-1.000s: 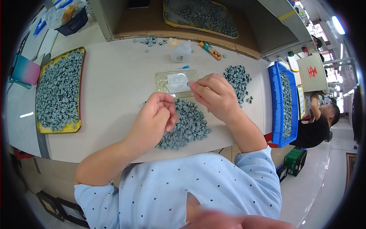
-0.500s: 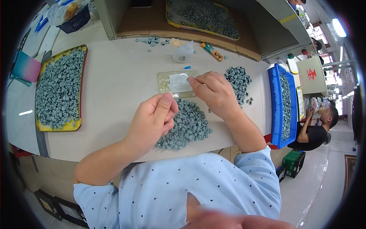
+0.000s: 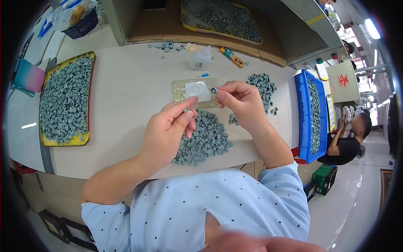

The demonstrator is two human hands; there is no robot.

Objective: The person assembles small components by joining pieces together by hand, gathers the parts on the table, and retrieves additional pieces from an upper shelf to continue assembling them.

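Observation:
My left hand (image 3: 166, 126) is closed in a pinch, with a small grey-green piece (image 3: 187, 110) between thumb and forefinger. My right hand (image 3: 241, 103) holds another small piece (image 3: 214, 90), grey-green with a dark side, at its fingertips. Both hands hover over the near edge of a yellowish flat pad (image 3: 178, 89). On the pad lie a white paper (image 3: 203, 97) and a clear round disc (image 3: 197, 87). Below and between my hands spreads a heap of grey-green pieces (image 3: 205, 138), partly hidden by my left hand.
A yellow tray (image 3: 84, 137) of pieces stands left, a blue bin (image 3: 300, 113) right. A smaller pile (image 3: 262, 88) lies by my right hand. Behind the pad are a blue-hubbed needle (image 3: 203, 75), a translucent bottle (image 3: 200, 59) and an orange-green box (image 3: 231, 57). A co-worker (image 3: 350, 140) sits far right.
My right hand has drawn back from the clear disc and turned, bringing the piece in its fingertips into sight. The left fingers have shifted, and the piece between them now shows.

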